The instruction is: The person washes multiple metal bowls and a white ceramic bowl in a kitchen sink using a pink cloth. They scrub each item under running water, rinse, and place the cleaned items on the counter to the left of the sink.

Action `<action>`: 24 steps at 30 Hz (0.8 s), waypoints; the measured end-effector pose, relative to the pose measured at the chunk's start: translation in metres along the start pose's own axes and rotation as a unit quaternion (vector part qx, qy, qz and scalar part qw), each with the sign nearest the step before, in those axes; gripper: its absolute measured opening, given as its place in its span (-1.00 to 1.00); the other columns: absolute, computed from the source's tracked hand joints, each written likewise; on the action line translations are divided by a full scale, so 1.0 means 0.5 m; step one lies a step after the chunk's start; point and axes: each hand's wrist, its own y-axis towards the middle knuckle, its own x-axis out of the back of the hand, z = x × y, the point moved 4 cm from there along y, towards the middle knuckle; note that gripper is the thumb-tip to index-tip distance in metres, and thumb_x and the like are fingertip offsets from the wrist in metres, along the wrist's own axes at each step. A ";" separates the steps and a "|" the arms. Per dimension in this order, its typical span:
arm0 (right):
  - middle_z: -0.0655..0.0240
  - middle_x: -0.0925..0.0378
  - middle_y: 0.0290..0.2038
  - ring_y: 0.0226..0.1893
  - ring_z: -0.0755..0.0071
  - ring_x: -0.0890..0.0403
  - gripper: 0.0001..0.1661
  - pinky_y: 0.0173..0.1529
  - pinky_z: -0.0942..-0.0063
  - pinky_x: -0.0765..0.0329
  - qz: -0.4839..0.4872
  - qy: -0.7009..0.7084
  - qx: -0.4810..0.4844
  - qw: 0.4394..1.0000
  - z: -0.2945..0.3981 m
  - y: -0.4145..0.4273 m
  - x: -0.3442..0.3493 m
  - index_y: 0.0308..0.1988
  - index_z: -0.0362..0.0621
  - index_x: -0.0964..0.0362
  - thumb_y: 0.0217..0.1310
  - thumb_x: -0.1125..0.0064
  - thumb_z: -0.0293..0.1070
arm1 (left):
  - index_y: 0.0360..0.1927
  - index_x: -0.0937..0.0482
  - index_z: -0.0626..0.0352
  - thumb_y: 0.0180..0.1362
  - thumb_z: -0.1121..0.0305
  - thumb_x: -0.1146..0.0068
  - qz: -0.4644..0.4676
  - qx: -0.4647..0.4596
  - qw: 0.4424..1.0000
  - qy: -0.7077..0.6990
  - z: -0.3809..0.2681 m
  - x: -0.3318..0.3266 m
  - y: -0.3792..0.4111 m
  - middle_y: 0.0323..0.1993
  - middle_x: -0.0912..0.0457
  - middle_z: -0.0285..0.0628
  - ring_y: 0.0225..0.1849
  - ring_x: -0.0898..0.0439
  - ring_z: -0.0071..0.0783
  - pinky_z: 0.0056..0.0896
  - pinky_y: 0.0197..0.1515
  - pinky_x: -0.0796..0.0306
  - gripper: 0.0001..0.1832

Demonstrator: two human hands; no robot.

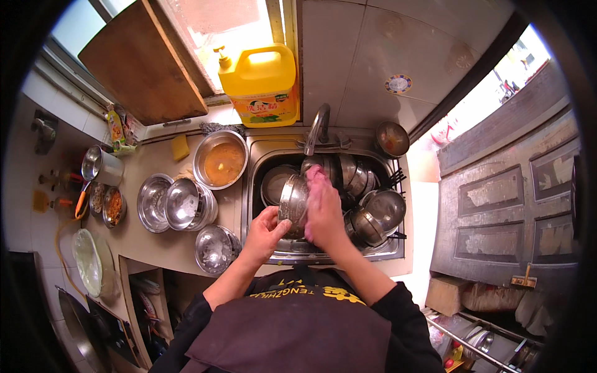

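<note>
Over the sink, my left hand (270, 232) grips the rim of a stainless steel bowl (292, 205) that is tilted on its side. A pink cloth (315, 177) lies under my right hand (322, 214), pressed to the bowl's other side. Beneath and around my hands, the steel sink (251, 186) holds many metal bowls: a row of them (352, 172) stands behind, and more (368, 228) are heaped at the right. Above the bowl arches a chrome faucet (320, 123). I cannot see water running from it.
Left of the sink are a bowl of orange-brown liquid (225, 161), stacked steel bowls (184, 203), a single bowl (217, 249) and a yellow sponge (179, 147). A yellow detergent jug (261, 88) stands behind. One small bowl (392, 139) sits at the sink's back right corner.
</note>
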 end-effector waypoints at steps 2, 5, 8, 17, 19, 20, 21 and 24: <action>0.15 -0.43 -0.30 -0.27 0.20 -0.45 -0.62 -0.18 0.31 -0.37 0.083 0.187 -0.135 0.969 -0.097 0.020 -0.027 -0.15 -0.32 -0.30 0.16 0.20 -0.23 | -0.15 -0.35 0.28 0.06 0.51 -0.01 0.021 -0.009 0.998 0.056 -0.014 -0.007 -0.007 -0.30 -0.50 -0.31 -0.29 -0.44 -0.65 -0.62 -0.19 -0.30 -0.75; 0.30 -0.47 -0.26 -0.28 0.46 -0.46 -0.66 -0.21 0.47 -0.41 0.223 0.501 -0.450 0.704 -0.134 0.032 -0.053 -0.13 -0.17 -0.36 0.22 0.22 -0.21 | -0.14 -0.33 0.32 0.08 0.52 0.02 0.041 -0.032 0.996 0.068 -0.013 -0.001 -0.007 -0.29 -0.50 -0.28 -0.27 -0.45 -0.64 -0.60 -0.15 -0.32 -0.75; 0.17 -0.37 -0.11 -0.13 0.28 -0.40 -0.63 -0.04 0.39 -0.34 0.087 0.318 -0.263 0.907 -0.074 0.022 -0.028 -0.07 -0.23 -0.28 0.20 0.18 -0.24 | -0.15 -0.35 0.33 0.09 0.52 0.03 0.008 -0.022 0.998 0.050 -0.014 -0.005 0.002 -0.29 -0.51 -0.27 -0.26 -0.45 -0.63 -0.60 -0.16 -0.32 -0.77; 0.16 -0.40 -0.15 -0.03 0.11 -0.35 -0.66 0.13 0.26 -0.17 0.107 -0.007 0.054 0.993 0.056 0.004 0.000 -0.12 -0.27 -0.30 0.10 0.11 -0.32 | -0.16 -0.41 0.27 0.02 0.37 -0.12 0.071 0.043 0.995 -0.049 0.029 0.017 0.034 -0.28 -0.53 -0.31 -0.25 -0.48 -0.61 -0.54 -0.10 -0.32 -0.69; 0.28 -0.47 -0.26 -0.20 0.35 -0.47 -0.72 -0.03 0.41 -0.33 0.202 0.297 -0.155 0.920 -0.041 0.044 -0.010 -0.22 -0.25 -0.35 0.10 0.07 -0.30 | -0.18 -0.42 0.26 0.00 0.36 -0.15 0.100 0.104 0.988 -0.050 0.022 0.021 0.035 -0.31 -0.54 -0.31 -0.27 -0.49 -0.60 -0.54 -0.11 -0.33 -0.68; 0.27 -0.48 -0.28 -0.26 0.37 -0.47 -0.72 -0.11 0.46 -0.36 0.223 0.378 -0.196 0.877 -0.098 0.039 -0.026 -0.23 -0.23 -0.39 0.07 0.04 -0.29 | -0.20 -0.43 0.25 0.00 0.32 -0.14 0.098 0.109 0.985 -0.086 0.016 0.020 0.037 -0.33 -0.55 -0.30 -0.29 -0.50 -0.58 -0.55 -0.16 -0.35 -0.69; 0.26 -0.48 -0.30 -0.32 0.39 -0.48 -0.71 -0.19 0.50 -0.40 0.243 0.456 -0.235 0.823 -0.149 0.032 -0.048 -0.25 -0.20 -0.43 0.04 0.02 -0.28 | -0.21 -0.43 0.25 0.01 0.30 -0.14 0.091 0.130 0.983 -0.097 0.019 0.028 0.044 -0.34 -0.55 -0.30 -0.30 -0.50 -0.58 -0.55 -0.17 -0.36 -0.69; 0.30 -0.50 -0.42 -0.44 0.43 -0.49 -0.79 -0.34 0.50 -0.44 0.230 0.468 -0.323 0.790 -0.140 0.005 -0.052 -0.33 -0.21 -0.46 0.09 0.05 -0.35 | -0.14 -0.42 0.27 0.02 0.23 -0.12 0.090 0.176 0.972 -0.125 0.031 0.055 0.072 -0.30 -0.55 -0.29 -0.28 -0.51 -0.54 -0.53 -0.19 -0.39 -0.61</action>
